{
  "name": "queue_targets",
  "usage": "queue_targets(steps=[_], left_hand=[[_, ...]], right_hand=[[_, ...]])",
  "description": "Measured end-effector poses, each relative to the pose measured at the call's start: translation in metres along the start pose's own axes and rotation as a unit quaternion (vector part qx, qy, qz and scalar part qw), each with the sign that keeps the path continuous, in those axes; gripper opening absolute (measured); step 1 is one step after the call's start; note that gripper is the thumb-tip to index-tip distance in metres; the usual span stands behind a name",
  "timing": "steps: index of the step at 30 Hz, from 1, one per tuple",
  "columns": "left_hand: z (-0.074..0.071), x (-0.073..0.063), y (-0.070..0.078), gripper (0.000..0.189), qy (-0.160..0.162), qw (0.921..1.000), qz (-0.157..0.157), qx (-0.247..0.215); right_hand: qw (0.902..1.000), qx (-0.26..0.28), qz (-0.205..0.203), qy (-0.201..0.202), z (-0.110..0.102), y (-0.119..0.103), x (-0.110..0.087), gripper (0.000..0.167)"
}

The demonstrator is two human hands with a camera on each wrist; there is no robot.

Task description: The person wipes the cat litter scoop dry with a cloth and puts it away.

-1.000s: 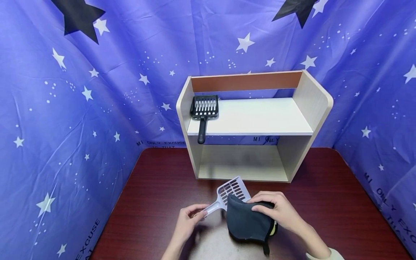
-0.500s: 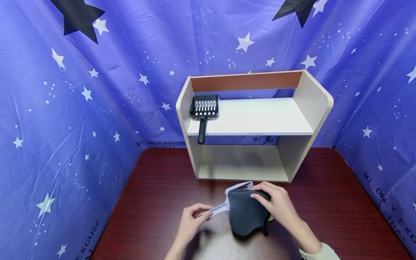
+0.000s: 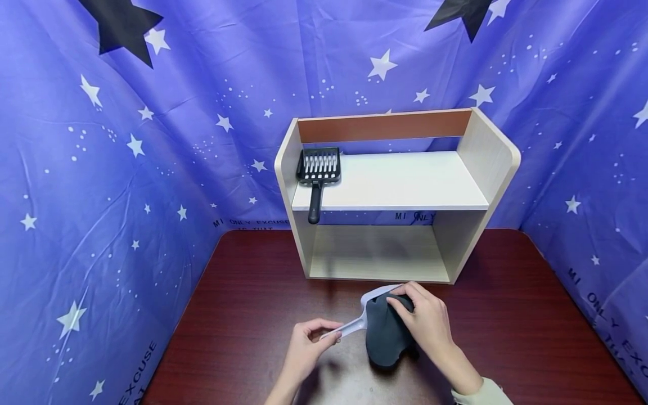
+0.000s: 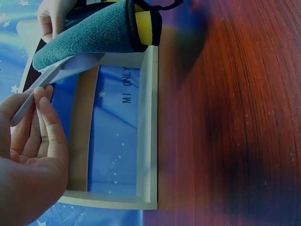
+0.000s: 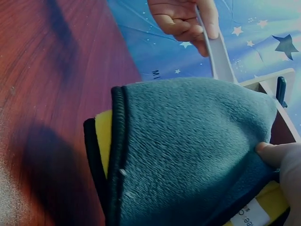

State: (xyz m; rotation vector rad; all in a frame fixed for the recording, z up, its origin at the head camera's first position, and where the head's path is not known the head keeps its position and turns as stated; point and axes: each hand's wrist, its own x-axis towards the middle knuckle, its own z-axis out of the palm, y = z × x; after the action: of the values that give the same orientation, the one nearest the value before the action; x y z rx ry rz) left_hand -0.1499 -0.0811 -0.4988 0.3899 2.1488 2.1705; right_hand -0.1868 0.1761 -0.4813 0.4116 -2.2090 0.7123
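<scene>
In the head view, my left hand (image 3: 306,350) pinches the handle of a pale grey slotted litter scoop (image 3: 350,327), raised above the table. A dark grey cloth (image 3: 386,336) drapes over the scoop's head, hiding most of it. My right hand (image 3: 429,319) grips the cloth at the scoop's far edge, thumb on top. The left wrist view shows the handle between thumb and fingers, the cloth (image 4: 96,35) folded over the scoop beyond. Yellow lining and black edging show on the cloth (image 5: 188,141) in the right wrist view, along with a white label (image 5: 251,215).
A two-tier wooden shelf (image 3: 405,183) stands at the back of the dark red table (image 3: 243,315). On its upper board, at the left, lies a black slotted scoop (image 3: 315,199), handle over the front edge. A blue star-patterned curtain (image 3: 167,140) surrounds the table.
The scoop and cloth have shifted right, and the scoop's slotted face has tilted out of sight. The right hand has moved slightly up with the cloth, which now covers more of the scoop.
</scene>
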Motion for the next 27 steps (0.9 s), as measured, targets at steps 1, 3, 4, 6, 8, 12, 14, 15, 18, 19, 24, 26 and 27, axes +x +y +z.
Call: queue_targets(steps=[1, 3, 4, 6, 8, 12, 14, 15, 18, 19, 24, 26, 27], left_hand=[[0.001, 0.000, 0.001, 0.023, 0.000, 1.0000, 0.002, 0.003], [0.002, -0.001, 0.002, 0.022, -0.002, 0.9999, 0.008, 0.009], [0.002, -0.001, 0.002, 0.022, -0.003, 0.9999, 0.011, 0.012], [0.003, -0.001, 0.003, 0.022, -0.006, 0.9997, 0.017, 0.014], [0.004, -0.001, 0.003, 0.022, -0.007, 0.9997, 0.019, 0.016], [0.005, -0.001, 0.003, 0.022, -0.010, 0.9996, 0.021, 0.018], [0.005, 0.000, 0.002, 0.022, -0.012, 0.9995, 0.023, 0.018], [0.004, 0.000, 0.002, 0.022, -0.012, 0.9994, 0.025, 0.019], [0.003, 0.000, 0.001, 0.021, -0.013, 0.9993, 0.030, 0.019], [0.002, 0.000, 0.001, 0.021, -0.012, 0.9992, 0.032, 0.020], [-0.003, 0.000, 0.001, 0.020, -0.011, 0.9989, 0.038, 0.024], [-0.005, 0.000, 0.001, 0.021, -0.012, 0.9988, 0.039, 0.025], [-0.006, 0.000, 0.000, 0.021, -0.013, 0.9989, 0.039, 0.024]], right_hand=[[1.0000, -0.002, 0.003, 0.006, 0.001, 0.000, -0.001, 0.026], [0.9998, -0.004, 0.010, 0.016, 0.002, 0.000, -0.002, 0.028], [0.9997, -0.006, 0.014, 0.020, 0.003, 0.001, -0.002, 0.029], [0.9994, -0.007, 0.024, 0.026, 0.004, 0.002, -0.004, 0.031], [0.9990, -0.007, 0.035, 0.028, 0.005, 0.003, -0.005, 0.031], [0.9982, -0.009, 0.053, 0.026, 0.006, 0.006, -0.006, 0.031], [0.9979, -0.009, 0.059, 0.025, 0.007, 0.008, -0.007, 0.031], [0.9977, -0.010, 0.062, 0.025, 0.006, 0.008, -0.007, 0.030], [0.9971, -0.012, 0.071, 0.026, 0.006, 0.011, -0.008, 0.030], [0.9968, -0.013, 0.074, 0.027, 0.006, 0.011, -0.008, 0.030], [0.9959, -0.016, 0.085, 0.027, 0.004, 0.013, -0.008, 0.029], [0.9959, -0.015, 0.085, 0.026, 0.003, 0.013, -0.008, 0.029], [0.9959, -0.014, 0.085, 0.026, 0.002, 0.013, -0.007, 0.028]])
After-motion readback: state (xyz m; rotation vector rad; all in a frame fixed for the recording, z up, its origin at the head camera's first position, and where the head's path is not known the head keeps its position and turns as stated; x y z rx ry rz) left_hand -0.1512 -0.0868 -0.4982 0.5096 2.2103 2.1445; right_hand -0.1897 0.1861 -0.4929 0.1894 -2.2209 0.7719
